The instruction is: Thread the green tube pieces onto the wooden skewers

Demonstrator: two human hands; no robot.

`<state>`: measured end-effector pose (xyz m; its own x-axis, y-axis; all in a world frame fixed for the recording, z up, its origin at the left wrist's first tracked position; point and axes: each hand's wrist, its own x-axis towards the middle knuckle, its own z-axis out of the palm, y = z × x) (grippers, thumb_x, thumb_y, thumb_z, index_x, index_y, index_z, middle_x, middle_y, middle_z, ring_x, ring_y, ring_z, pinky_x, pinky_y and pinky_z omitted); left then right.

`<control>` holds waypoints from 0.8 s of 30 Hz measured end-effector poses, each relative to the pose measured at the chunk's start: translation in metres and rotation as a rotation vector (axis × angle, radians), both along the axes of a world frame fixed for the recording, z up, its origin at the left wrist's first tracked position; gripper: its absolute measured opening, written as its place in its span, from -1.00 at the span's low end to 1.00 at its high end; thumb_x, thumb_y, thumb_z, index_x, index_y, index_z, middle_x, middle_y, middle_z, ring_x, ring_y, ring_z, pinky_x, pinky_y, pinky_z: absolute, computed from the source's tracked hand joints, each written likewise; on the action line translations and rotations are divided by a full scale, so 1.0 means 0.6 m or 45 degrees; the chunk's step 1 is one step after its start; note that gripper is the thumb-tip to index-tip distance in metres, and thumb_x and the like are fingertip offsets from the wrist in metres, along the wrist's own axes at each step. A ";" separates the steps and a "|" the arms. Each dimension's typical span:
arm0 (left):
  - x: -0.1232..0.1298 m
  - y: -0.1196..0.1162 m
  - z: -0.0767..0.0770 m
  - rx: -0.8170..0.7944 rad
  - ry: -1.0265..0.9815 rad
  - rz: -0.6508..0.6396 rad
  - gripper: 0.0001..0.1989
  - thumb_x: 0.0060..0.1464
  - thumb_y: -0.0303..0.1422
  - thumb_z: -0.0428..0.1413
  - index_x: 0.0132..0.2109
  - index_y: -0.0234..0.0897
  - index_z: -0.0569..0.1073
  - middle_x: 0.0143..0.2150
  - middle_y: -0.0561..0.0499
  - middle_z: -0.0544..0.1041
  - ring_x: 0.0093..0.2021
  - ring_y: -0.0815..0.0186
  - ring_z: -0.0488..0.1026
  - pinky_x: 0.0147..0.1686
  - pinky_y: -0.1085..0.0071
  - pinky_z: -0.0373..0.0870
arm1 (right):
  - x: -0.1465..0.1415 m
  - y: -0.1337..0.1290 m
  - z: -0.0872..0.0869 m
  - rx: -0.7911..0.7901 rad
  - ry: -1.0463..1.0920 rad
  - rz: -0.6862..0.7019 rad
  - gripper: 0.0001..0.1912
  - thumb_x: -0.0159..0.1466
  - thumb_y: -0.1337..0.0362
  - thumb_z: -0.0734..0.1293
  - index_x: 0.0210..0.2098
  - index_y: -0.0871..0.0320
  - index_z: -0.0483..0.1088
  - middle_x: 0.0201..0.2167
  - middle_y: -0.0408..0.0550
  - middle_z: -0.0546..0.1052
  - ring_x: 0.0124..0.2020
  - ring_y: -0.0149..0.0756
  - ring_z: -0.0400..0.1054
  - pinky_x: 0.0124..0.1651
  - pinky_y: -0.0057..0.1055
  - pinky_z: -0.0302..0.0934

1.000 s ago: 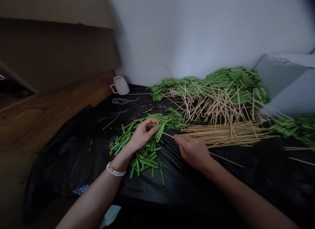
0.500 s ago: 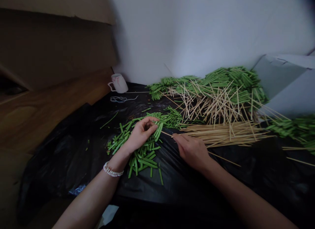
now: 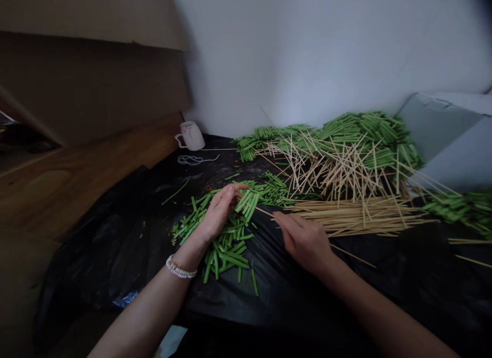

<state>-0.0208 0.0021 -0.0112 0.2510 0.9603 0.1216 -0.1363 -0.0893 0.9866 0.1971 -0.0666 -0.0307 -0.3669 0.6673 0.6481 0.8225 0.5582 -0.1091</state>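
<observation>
My right hand [image 3: 303, 240] pinches a thin wooden skewer [image 3: 265, 212], whose stretch toward the left leads to a short row of cut green bean pieces [image 3: 248, 202]. The pieces sit side by side across the skewer. Curled against this row, my left hand [image 3: 221, 209] has its fingers behind the pieces and its thumb drawn up near the index finger. The skewer's tip is hidden there. Beneath and around my left hand lies a loose heap of cut green beans [image 3: 230, 253].
Black plastic sheeting [image 3: 303, 301] covers the work surface. Bundled skewers [image 3: 346, 217] lie right of centre, before a pile of skewered green beans [image 3: 369, 132]. A white mug [image 3: 192, 136] and string [image 3: 194, 160] are at back left. Cardboard [image 3: 96, 81] rises at left.
My left thumb has moved off the skewered bean pieces, up toward the index finger, leaving the row more exposed. My right hand keeps its pinch on the skewer. The view has shifted slightly.
</observation>
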 end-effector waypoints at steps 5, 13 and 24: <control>0.003 -0.012 0.018 0.036 0.140 -0.067 -0.49 -0.11 -0.09 0.28 -0.05 -0.29 0.50 -0.23 -0.07 0.55 -0.28 0.23 0.48 -0.26 0.38 0.36 | -0.001 0.000 0.002 0.075 0.025 0.003 -0.72 0.34 0.40 0.15 -0.06 0.26 0.44 -0.37 -0.05 0.57 -0.39 -0.38 0.45 -0.33 -0.47 0.20; 0.010 -0.021 0.026 -0.064 0.224 -0.093 -0.70 -0.20 -0.28 0.34 -0.30 -0.30 0.48 -0.43 0.07 0.48 -0.47 0.40 0.38 -0.42 0.48 0.31 | -0.004 0.001 0.001 0.087 0.014 0.006 -0.73 0.36 0.37 0.16 -0.07 0.26 0.44 -0.39 -0.07 0.56 -0.42 -0.40 0.42 -0.34 -0.45 0.16; -0.003 0.010 0.007 0.038 -0.108 0.277 -0.68 -0.15 -0.37 0.33 -0.19 -0.27 0.49 -0.34 0.09 0.48 -0.41 0.44 0.38 -0.36 0.53 0.34 | 0.017 0.015 0.009 0.111 -0.136 -0.193 -0.73 0.30 0.40 0.20 -0.06 0.24 0.44 -0.35 -0.04 0.53 -0.27 -0.23 0.35 -0.18 -0.32 0.09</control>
<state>-0.0226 0.0080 -0.0072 0.0259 0.9863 0.1627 -0.1933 -0.1548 0.9689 0.2076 -0.0575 -0.0253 -0.3362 0.6632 0.6687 0.9022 0.4306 0.0265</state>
